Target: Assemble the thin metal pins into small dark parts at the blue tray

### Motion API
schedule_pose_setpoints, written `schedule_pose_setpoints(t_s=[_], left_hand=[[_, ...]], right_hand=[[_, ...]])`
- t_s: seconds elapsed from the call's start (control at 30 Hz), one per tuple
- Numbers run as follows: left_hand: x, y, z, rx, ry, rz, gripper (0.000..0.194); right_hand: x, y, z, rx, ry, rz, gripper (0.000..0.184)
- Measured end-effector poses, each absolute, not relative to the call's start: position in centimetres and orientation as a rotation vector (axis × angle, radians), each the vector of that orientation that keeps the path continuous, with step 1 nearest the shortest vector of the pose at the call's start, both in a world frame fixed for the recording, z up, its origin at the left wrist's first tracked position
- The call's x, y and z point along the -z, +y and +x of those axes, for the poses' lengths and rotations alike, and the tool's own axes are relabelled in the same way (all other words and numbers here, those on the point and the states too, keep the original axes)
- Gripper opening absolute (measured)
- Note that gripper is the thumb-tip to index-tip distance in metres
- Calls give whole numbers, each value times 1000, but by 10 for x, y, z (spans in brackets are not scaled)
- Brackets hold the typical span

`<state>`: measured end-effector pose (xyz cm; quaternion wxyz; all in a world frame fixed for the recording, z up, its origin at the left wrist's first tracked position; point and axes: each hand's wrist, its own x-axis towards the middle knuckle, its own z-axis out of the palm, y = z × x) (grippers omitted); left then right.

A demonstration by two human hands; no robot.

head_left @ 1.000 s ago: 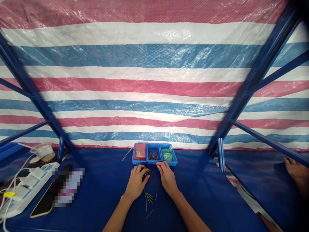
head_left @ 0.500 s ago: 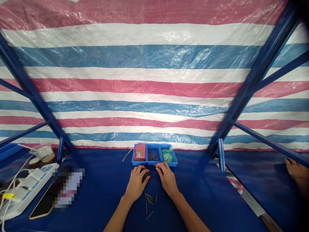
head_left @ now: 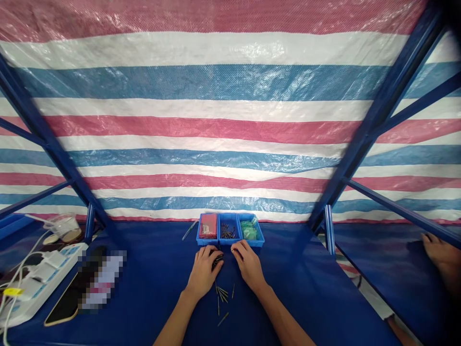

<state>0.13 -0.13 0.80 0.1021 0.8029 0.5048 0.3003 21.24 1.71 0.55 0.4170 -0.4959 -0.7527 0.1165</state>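
My left hand (head_left: pixel 202 271) rests on the blue table cover with its fingers curled around a small dark object (head_left: pixel 217 262). My right hand (head_left: pixel 249 265) lies just right of it, fingertips pinched together near that object; what they hold is too small to name. Right behind both hands stand three small blue bins: the left bin (head_left: pixel 208 227) holds red parts, the middle bin (head_left: pixel 228 230) thin dark pins, the right bin (head_left: pixel 249 231) green parts. Several loose pins (head_left: pixel 222 295) lie on the cover between my wrists.
A white power strip (head_left: pixel 39 283) with cables and a phone (head_left: pixel 65 305) lie at the left, with a clear plastic cup (head_left: pixel 66 224) behind. Blue frame posts (head_left: pixel 329 229) flank the bench. Another person's hand (head_left: pixel 440 252) rests at the far right. A striped tarp hangs behind.
My right hand's fingertips drew slightly left from the bins' front edge toward the dark object. The left hand stayed put.
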Motion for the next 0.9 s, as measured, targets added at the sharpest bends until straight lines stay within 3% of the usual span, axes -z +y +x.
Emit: schedule_pose_setpoints(t_s=[0.27, 0.9], left_hand=[[-9, -2, 2, -883, 1493, 2374, 24], [-7, -1, 1, -885, 1491, 2380, 23]], right_hand=[[3, 20, 214, -317, -1865, -1235, 35], [1, 18, 213, -342, -1901, -1258, 28]])
